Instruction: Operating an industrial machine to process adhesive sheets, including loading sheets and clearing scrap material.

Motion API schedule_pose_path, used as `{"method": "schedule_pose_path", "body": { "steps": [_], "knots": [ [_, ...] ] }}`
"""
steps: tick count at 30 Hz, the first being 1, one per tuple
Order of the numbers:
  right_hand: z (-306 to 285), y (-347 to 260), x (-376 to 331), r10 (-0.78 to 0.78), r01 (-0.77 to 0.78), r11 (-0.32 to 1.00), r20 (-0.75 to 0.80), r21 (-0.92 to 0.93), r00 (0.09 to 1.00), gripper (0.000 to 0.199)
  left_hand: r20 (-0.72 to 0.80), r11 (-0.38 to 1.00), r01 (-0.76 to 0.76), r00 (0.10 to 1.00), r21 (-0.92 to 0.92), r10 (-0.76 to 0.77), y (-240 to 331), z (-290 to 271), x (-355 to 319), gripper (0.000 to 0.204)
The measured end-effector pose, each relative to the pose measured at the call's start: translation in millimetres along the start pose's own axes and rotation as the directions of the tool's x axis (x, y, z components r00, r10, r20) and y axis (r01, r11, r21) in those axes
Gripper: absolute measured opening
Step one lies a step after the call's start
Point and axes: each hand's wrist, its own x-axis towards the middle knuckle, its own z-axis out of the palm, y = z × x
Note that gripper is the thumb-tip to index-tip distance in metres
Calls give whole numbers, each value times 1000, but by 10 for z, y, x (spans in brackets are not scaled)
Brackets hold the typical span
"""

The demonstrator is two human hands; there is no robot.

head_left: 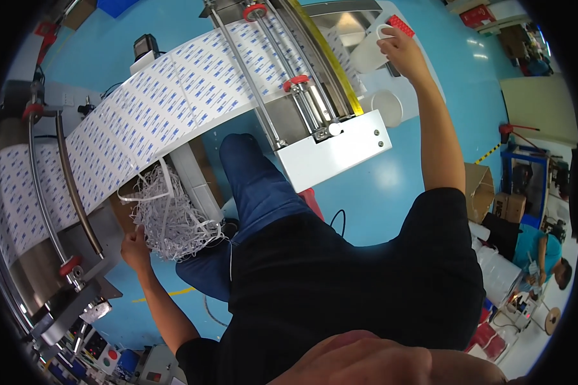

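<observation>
My right hand [401,54] is closed on the rim of a white cup-like container [368,54], tilted over the far right end of the machine. A second white round container [386,106] stands just nearer to me. Beside my fingertips lies a red textured block [401,26]. Low on the left, my left hand [135,248] is closed at the edge of a cardboard box [123,215]. What its fingers hold, if anything, is hidden. Next to it is a tangled heap of thin white strips [173,221].
A wide white web with blue print [167,96] runs across a machine with metal rods and red collars [255,11]. Its white end housing [334,151] is close to my knee. Steel rollers [35,276] stand at left. Another person [540,253] sits far right.
</observation>
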Motion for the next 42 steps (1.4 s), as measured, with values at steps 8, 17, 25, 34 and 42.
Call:
{"method": "schedule_pose_path", "body": {
  "steps": [8, 17, 25, 34, 42],
  "knots": [
    [219, 1063, -1446, 630, 49, 367, -287, 929, 722, 20, -50, 989, -129, 990, 69, 133, -385, 451, 129, 39],
    [2335, 1822, -2403, 794, -517, -299, 510, 802, 332, 38, 33, 997, 42, 998, 58, -44, -81, 227, 251, 51],
    [2858, 2331, -1887, 783, -266, -401, 478, 877, 397, 47, -122, 997, -74, 990, -20, 71, -537, 408, 232, 36],
    [2923, 2249, -1783, 726, -113, -486, 472, 867, 501, 36, -123, 999, 37, 992, -34, -41, -317, 260, -97, 27],
    [2496, 1883, -1965, 663, -286, -268, 392, 920, 638, 44, -116, 986, 169, 979, 4, -167, -226, 247, -113, 39]
  ]
}}
